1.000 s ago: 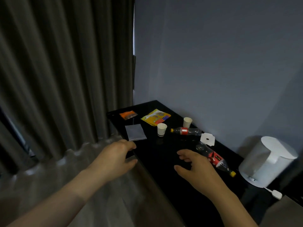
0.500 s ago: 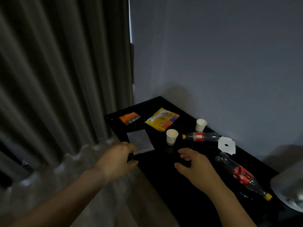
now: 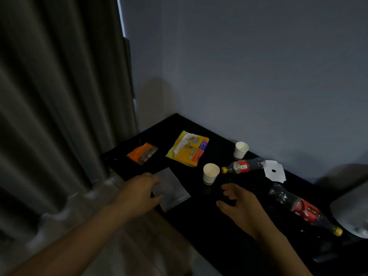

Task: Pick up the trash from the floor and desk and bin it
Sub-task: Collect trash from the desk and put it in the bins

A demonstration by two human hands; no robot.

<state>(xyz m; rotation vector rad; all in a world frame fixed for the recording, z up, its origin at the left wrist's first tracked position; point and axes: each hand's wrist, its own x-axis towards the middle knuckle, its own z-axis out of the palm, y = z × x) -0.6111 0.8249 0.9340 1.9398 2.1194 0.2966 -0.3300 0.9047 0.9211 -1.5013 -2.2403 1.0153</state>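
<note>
From the head view, a glossy black desk runs from the far left corner toward the near right, beside dark pleated curtains. The trash on it is spread out.

- **Left end:** a flat grey rectangular pouch lies at the near edge. A small orange packet and a yellow crinkled snack bag lie farther back.
- **Middle:** two white paper cups stand upright, one nearer and one by the wall. Right of them a small clear plastic bottle with a red label lies on its side.
- **Right end:** a white scrap of paper with a hole lies by the wall, and a larger red-labelled plastic bottle lies on its side nearer.

No bin shows.

The left hand hangs over the grey pouch's left edge, fingers loosely bent and holding nothing. I cannot tell whether it touches the pouch. The right hand hovers empty with its fingers relaxed and apart, just near of the nearer cup.

The grey pouch looks like the first pick. It lies directly under the left hand, which is much nearer to it than the right. Its long axis runs far to near, drifting slightly right, so a pinch across the left long edge would probably lift it.
</note>
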